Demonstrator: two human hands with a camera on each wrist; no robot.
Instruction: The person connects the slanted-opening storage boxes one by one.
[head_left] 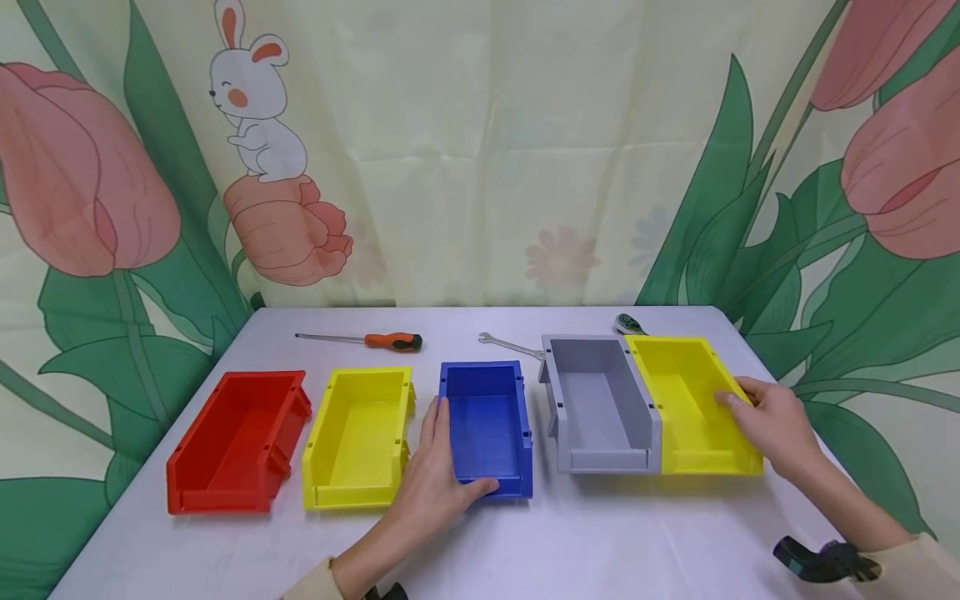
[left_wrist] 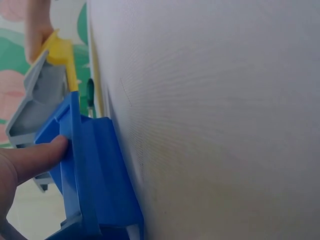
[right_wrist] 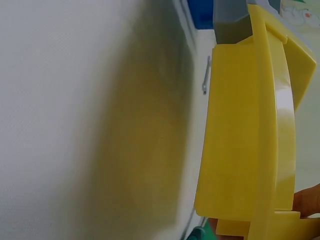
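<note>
My left hand [head_left: 432,471] holds a blue storage bin [head_left: 491,433], its fingers along the left wall and its thumb over the front lip. In the left wrist view that thumb [left_wrist: 37,159] lies across the rim of the bin. My right hand [head_left: 776,421] grips the right wall of a yellow bin [head_left: 693,400], thumb inside. Against this bin's left side sits a grey bin [head_left: 600,408], the two joined edge to edge. Both are raised off the table, with a shadow beneath the yellow bin [right_wrist: 232,135] in the right wrist view.
On the white table [head_left: 615,542], a red bin [head_left: 225,442] and a second yellow bin [head_left: 360,437] stand at left. Behind the bins lie an orange-handled screwdriver [head_left: 390,341], a wrench [head_left: 510,343] and a green-and-black tool [head_left: 628,324], partly hidden. A printed curtain [head_left: 480,167] hangs behind.
</note>
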